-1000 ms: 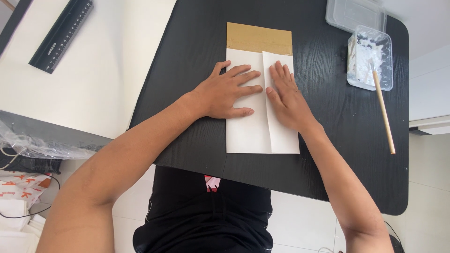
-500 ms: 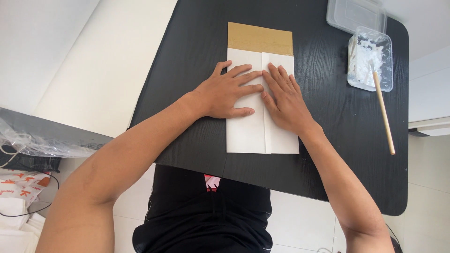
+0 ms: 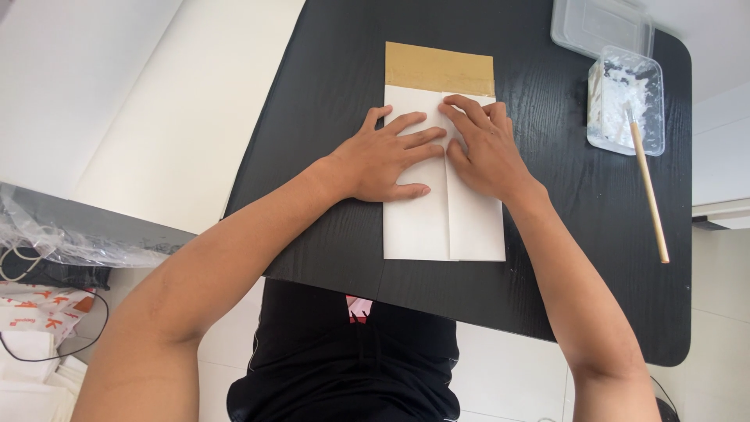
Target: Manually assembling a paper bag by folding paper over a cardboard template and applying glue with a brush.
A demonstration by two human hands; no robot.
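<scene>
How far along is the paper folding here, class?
Done: both side flaps of the white paper are folded in and meet at a centre seam. In hand: left hand and right hand press flat across that seam. Left: the brown strip at the top lies unfolded.

Folded white paper (image 3: 422,223) lying flat on a black table (image 3: 328,94), long axis running away from the person. Two side flaps meet along a central vertical seam. A brown band (image 3: 439,69) lies exposed at the far end. Both palms press flat on its upper half.
</scene>
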